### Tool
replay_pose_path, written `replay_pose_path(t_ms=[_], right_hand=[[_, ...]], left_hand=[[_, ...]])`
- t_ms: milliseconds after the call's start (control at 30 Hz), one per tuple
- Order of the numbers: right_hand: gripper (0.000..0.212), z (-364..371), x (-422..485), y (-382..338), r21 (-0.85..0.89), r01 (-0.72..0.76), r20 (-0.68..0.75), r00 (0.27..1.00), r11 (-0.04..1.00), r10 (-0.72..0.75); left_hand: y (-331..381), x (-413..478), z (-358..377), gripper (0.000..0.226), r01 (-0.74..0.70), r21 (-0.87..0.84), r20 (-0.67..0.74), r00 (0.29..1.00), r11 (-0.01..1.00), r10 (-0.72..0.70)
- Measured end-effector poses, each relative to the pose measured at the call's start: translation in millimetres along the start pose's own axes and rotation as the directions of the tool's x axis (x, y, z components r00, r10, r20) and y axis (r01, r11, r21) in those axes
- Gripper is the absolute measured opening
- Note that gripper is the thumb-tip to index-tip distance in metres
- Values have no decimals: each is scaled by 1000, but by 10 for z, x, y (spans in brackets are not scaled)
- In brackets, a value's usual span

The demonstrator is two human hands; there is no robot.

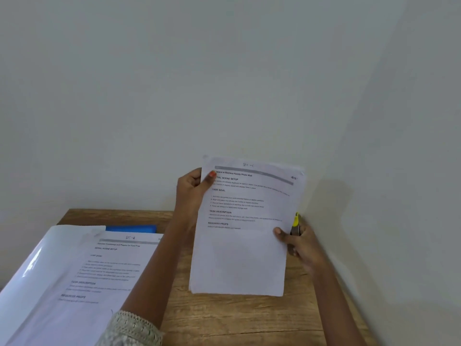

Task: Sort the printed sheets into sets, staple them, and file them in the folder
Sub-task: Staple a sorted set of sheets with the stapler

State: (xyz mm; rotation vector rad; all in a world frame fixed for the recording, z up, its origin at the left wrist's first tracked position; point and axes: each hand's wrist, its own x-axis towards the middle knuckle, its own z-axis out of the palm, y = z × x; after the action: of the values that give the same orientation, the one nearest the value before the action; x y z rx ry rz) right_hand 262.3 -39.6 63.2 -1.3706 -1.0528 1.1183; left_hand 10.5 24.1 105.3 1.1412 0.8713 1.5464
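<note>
A set of printed sheets (244, 245) marked "SEC-C" at its top is held upright above the wooden table. My left hand (193, 189) pinches its upper left corner, thumb on the front. My right hand (299, 243) grips the right edge at mid-height, thumb on the front, and also holds a yellow-topped stapler (296, 223) behind the paper. Another printed sheet (109, 268) marked "SEC-A" lies at the left inside an open clear folder (37, 260). Most of the stapler is hidden by the paper and my fingers.
The wooden table (224, 320) stands against a white wall (224, 83), with a second wall close on the right. A blue object (131, 229) lies behind the folder at the table's back edge.
</note>
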Motion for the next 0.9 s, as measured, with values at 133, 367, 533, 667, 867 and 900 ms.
replay_pose_path(t_ms=[133,367,533,667,867,900], right_hand=[[32,-15,-87,128,27,-77,46,996,997,75],[15,34,-92,65,71,-55,-64,996,996,59],[18,148,-11,-363,-179,420,-508,735,890,-449],[17,495,-159,-749,-301,716,-121,626,630,-770],[52,811,49,-731,-523,819,243,410,237,-879],[51,837,59,-730,-532,816,242,401,224,-884]], left_hand=[[-9,-119,19,9,-29,35,16,999,999,28],[-92,-159,93,17,-230,305,-64,963,924,261],[-218,-154,105,7,-301,467,-69,925,832,373],[-266,-147,123,9,-283,469,-54,936,837,347],[-210,-221,244,35,-398,446,-2,895,802,446],[-194,-233,246,41,-419,424,9,889,803,458]])
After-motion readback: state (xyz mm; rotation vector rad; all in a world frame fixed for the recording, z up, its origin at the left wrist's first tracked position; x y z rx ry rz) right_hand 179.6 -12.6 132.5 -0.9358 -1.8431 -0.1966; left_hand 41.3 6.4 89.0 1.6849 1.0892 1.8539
